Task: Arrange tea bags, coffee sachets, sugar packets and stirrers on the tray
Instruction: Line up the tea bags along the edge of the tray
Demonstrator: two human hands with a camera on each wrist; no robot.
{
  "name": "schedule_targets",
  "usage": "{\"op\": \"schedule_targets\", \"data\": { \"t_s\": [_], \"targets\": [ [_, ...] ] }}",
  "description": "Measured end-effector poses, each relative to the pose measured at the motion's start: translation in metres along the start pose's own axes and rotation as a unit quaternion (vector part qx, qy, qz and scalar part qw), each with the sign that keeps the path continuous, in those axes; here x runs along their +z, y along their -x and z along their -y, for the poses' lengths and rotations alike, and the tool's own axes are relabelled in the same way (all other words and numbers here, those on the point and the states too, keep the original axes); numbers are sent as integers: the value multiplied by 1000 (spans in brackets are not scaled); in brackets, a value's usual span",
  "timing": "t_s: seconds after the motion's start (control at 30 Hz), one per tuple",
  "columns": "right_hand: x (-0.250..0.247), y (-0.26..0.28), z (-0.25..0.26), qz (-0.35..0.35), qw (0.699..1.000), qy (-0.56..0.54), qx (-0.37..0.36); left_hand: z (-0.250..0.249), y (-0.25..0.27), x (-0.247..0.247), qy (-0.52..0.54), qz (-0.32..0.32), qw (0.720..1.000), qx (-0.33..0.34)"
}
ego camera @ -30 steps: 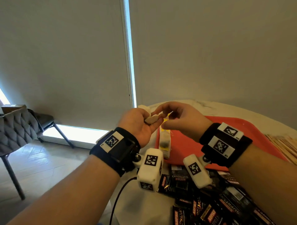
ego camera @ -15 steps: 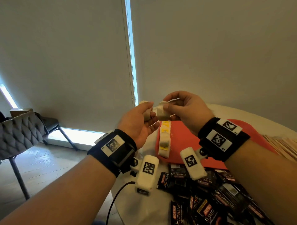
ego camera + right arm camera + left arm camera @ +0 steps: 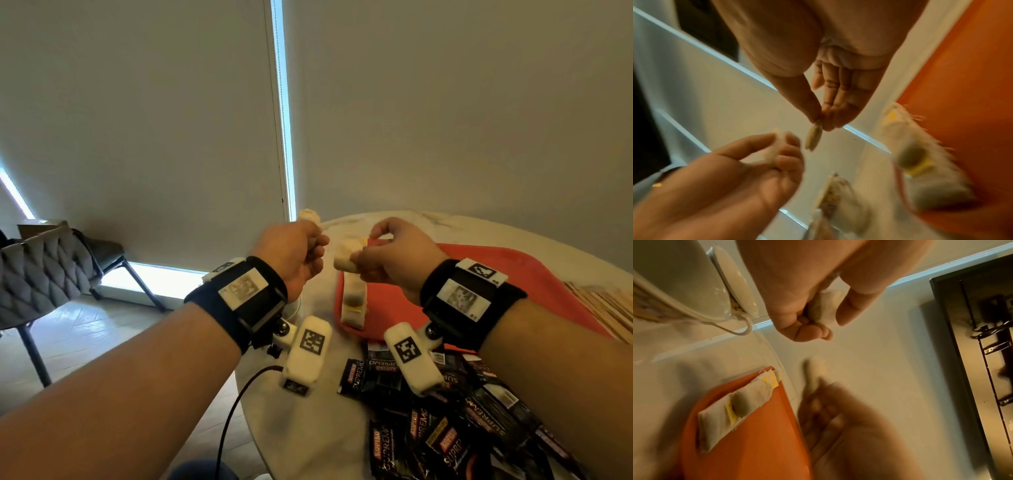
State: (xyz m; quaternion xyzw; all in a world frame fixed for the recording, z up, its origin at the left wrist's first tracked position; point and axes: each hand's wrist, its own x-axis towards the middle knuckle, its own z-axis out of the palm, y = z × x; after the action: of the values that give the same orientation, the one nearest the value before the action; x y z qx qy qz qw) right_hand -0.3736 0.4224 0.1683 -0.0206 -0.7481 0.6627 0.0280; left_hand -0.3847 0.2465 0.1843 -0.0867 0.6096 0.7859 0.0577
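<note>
Here, at frame centre, the right hand [image 3: 390, 257] pinches one tea bag [image 3: 346, 257] by its edge, and the left hand [image 3: 291, 255] seemingly grips another [image 3: 826, 308]. Light, soft, tearable: hold by the seam. Others lie on the tray [image 3: 513, 274].

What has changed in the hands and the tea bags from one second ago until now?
The hands have drawn apart: half a second ago they met on the tea bags; now the right hand pinches one tea bag and the left hand grips the others. Unchanged: the row of tea bags on the red tray and the coffee sachets.
</note>
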Motion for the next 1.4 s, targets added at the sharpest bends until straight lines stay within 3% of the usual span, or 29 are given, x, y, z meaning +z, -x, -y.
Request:
{"op": "schedule_targets", "data": {
  "t_s": [0.1,0.27,0.43,0.77,0.9,1.0,1.1,1.2,1.4],
  "targets": [
    [-4,-5,-20,32,994,62,82,-5,-3,-3,39,1,999,4],
    [-5,-9,-43,57,974,169,139,-10,-3,0,72,32,997,23],
    [0,-15,-48,68,968,187,151,-13,-3,2,56,48,997,32],
    [2,-14,-42,76,954,253,142,-12,-13,-3,47,17,998,36],
    [2,-12,-40,96,935,307,152,-9,-16,-2,30,4,999,39],
    [-1,-11,-36,86,952,261,136,-10,-15,-4,5,18,999,44],
    [-5,-8,-23,45,992,94,68,-8,-12,-4,-59,49,995,55],
    [-8,-2,-2,53,996,-67,16,-6,-6,1,-120,64,988,68],
    [-8,7,9,33,997,-69,-20,-12,5,12,-157,82,981,81]
  ]
}}
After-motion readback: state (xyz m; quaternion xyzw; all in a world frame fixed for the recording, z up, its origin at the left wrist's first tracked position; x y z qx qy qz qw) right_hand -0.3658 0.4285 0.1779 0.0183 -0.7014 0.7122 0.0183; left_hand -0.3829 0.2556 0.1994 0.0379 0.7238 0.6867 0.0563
